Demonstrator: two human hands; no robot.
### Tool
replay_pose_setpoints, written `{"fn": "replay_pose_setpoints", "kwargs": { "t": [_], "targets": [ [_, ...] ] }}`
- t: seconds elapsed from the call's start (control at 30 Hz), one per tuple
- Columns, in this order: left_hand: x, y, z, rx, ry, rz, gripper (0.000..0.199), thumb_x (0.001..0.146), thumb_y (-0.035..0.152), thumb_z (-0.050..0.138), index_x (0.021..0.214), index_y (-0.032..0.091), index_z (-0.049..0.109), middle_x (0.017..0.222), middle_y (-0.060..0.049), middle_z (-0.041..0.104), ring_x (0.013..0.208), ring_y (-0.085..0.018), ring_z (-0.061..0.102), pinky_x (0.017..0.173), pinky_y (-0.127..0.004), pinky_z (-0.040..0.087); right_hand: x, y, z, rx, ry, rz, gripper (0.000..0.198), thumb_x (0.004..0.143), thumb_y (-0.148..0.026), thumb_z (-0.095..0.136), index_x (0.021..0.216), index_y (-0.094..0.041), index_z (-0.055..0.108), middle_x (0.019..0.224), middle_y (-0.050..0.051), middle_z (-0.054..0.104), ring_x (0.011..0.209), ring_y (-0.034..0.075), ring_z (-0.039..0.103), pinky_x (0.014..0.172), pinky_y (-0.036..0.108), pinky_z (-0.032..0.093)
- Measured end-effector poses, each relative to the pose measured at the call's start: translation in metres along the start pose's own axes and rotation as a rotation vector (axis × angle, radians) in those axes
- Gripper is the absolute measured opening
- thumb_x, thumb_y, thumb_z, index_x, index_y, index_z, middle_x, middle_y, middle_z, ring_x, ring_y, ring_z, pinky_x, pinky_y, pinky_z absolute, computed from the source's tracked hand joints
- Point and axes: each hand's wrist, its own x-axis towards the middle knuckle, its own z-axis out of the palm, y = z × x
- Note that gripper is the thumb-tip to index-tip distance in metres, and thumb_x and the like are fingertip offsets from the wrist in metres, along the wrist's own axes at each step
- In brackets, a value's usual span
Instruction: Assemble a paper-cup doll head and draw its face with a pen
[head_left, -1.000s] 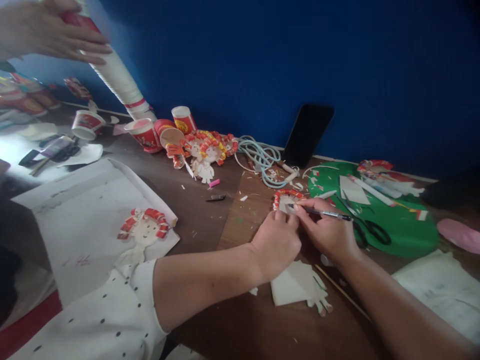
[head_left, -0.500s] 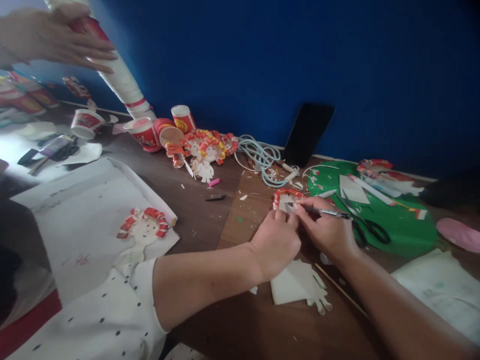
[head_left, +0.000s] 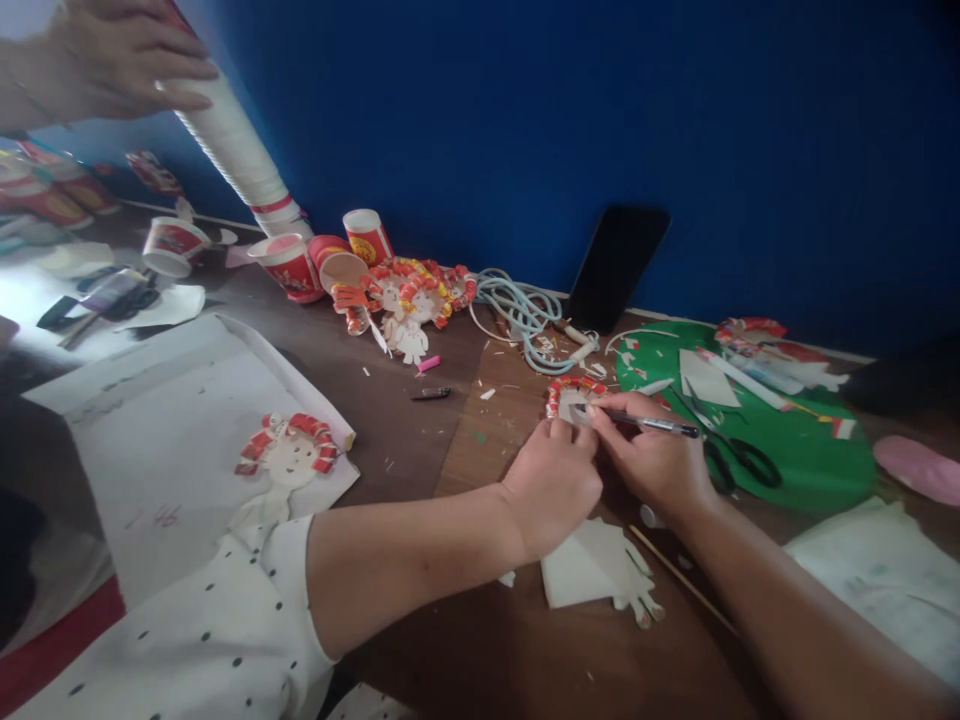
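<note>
Red-rimmed cutout is touched by the left hand, fingertips hidden, grip unclear, while a pen is finger-pinched by the right hand.

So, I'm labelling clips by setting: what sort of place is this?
Probably a craft workspace: black-handled scissors, red-and-white paper cups and a white paper doll with red curls.

A white sleeve scattered with small dark dots ends in a straight hem well behind the left hand, while the forearm behind the right hand shows bare.
</note>
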Motion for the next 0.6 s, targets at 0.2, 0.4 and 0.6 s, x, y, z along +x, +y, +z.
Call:
{"fn": "replay_pose_setpoints", "kwargs": {
  "t": [0.2,0.4,0.6],
  "targets": [
    [-0.0005,-0.0006,-0.0020,-0.022,-0.011,0.014,0.029,0.089,0.022,0.051,0.107,0.009,0.068,0.105,-0.016,0.061,0.094,-0.029,0.057,0.078,-0.039,0.045,0.0009,-0.0004,-0.0013,0.006,-0.015,-0.011,0.018,0.086,-0.037,0.055,0.089,-0.022,0.067,0.087,0.002,0.072,0.079,0.018,0.067,0.076,0.032,0.051],
    [0.0005,-0.0005,-0.0020,-0.027,-0.027,0.018,0.028,0.088,0.021,0.050,0.105,0.009,0.069,0.106,-0.016,0.061,0.094,-0.029,0.057,0.077,-0.039,0.044,0.0008,-0.0007,-0.0007,0.004,-0.022,0.000,0.017,0.086,-0.036,0.056,0.089,-0.023,0.067,0.088,0.002,0.072,0.079,0.018,0.067,0.076,0.032,0.052],
    [-0.0001,-0.0016,-0.0026,-0.031,-0.048,0.024,0.022,0.088,0.024,0.053,0.091,0.011,0.070,0.100,-0.015,0.059,0.093,-0.027,0.056,0.078,-0.039,0.043,0.0033,-0.0087,-0.0083,-0.014,0.238,-0.051,0.016,0.086,-0.032,0.057,0.091,-0.020,0.067,0.085,0.005,0.071,0.076,0.017,0.066,0.072,0.029,0.052]
  ]
}}
